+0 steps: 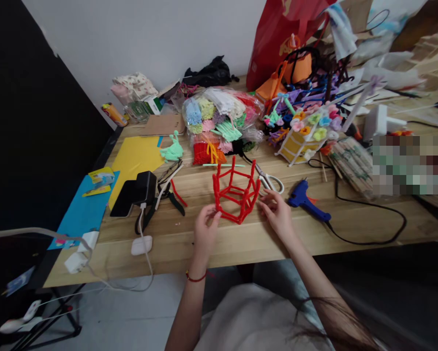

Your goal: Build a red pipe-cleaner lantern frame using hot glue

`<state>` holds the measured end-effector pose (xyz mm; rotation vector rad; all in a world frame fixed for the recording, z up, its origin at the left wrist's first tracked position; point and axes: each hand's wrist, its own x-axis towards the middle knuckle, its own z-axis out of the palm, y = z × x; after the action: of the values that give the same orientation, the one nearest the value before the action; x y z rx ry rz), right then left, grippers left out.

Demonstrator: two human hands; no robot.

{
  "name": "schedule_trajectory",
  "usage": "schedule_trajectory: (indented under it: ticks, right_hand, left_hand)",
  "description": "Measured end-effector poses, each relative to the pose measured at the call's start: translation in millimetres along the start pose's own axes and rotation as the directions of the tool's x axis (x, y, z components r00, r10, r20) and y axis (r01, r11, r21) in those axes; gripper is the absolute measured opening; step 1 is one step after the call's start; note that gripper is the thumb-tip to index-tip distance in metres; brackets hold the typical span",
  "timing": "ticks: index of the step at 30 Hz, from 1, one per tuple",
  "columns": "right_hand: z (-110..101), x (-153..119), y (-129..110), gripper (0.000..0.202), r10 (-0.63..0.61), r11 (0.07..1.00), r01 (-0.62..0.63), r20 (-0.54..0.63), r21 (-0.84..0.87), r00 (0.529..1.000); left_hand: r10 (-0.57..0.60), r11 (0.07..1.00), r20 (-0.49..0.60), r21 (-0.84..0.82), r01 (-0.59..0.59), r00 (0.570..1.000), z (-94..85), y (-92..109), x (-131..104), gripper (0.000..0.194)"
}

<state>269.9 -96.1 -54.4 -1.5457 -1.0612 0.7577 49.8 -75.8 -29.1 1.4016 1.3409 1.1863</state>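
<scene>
A red six-sided frame of fuzzy pipe cleaners stands on the table in front of me, with short posts rising from its corners. My left hand pinches its lower left corner between thumb and fingers. Just off the frame's right side is my right hand, fingers loosely bent and apart, with nothing visible in them. Beyond that hand lie scissors with white handles, their blades partly behind the frame. To its right is a blue hot glue gun with a black cord.
Bundles of coloured pipe cleaners lie at the back. A white-framed yellow box with fuzzy flowers stands back right, before a red bag. On the left are a phone, a power bank, pliers and a white earbud case.
</scene>
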Motion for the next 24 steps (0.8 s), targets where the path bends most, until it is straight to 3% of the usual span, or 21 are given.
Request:
schedule_trajectory:
  ticks: [6,14,21,24]
  right_hand:
    - [-1,-5,5,0.036,-0.030,0.999,0.030,-0.002,-0.024,1.000]
    - [4,-15,-4,0.027,-0.206,0.979,0.206,-0.003,-0.003,0.979]
    - [16,-20,-23,0.028,-0.532,0.829,0.537,0.075,-0.158,0.843]
    - [20,-14,-26,0.020,-0.530,0.833,0.530,0.044,-0.160,0.847]
  left_hand:
    - [-0.012,0.993,0.017,-0.116,0.014,1.000,0.6,12,19,0.019]
    - [-0.066,0.965,0.029,-0.254,0.071,0.997,4.6,24,31,0.026]
    - [-0.182,0.901,0.050,-0.392,0.187,0.982,9.2,32,35,0.038]
    - [-0.195,0.882,0.051,-0.428,0.197,0.980,9.8,33,37,0.040]
